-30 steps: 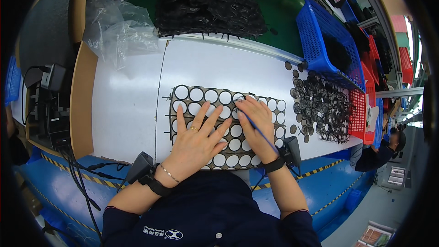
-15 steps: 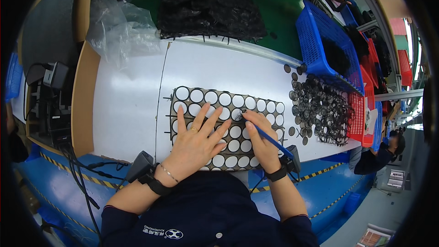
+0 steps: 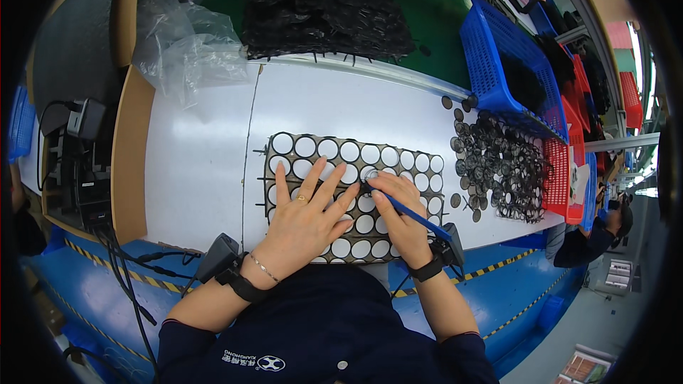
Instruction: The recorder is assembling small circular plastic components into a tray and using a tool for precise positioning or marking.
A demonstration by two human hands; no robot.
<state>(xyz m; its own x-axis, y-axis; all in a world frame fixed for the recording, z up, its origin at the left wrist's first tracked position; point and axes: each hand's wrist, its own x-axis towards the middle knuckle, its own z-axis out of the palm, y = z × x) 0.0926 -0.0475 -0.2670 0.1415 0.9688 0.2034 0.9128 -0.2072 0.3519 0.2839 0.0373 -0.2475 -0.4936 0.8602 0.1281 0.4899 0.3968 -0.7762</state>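
A grey-brown sheet point(image 3: 359, 144) with rows of dark-rimmed round holes lies on the white table before me, white showing through the holes. My left hand point(image 3: 302, 231) rests flat on its left half, fingers spread. In my right hand point(image 3: 400, 222) is a thin blue-handled stick tool point(image 3: 420, 217), gripped like a pen. Its dark tip meets the sheet in the second and third rows from the far edge, just beside my left index fingertip. My right fingertips partly cover the hole there, and a small clear rounded edge shows at them.
Many loose dark round pieces point(image 3: 498, 163) are heaped to the right, beside a blue basket point(image 3: 491, 64) and a red basket point(image 3: 556, 178). A cardboard box point(image 3: 131, 163) stands left, near clear plastic bags point(image 3: 188, 50). A black bundle point(image 3: 320, 21) lies on the green surface behind.
My right hand and the blue-handled tool have shifted slightly left and toward me, bringing the tip closer to my left index finger. The left hand stays put.
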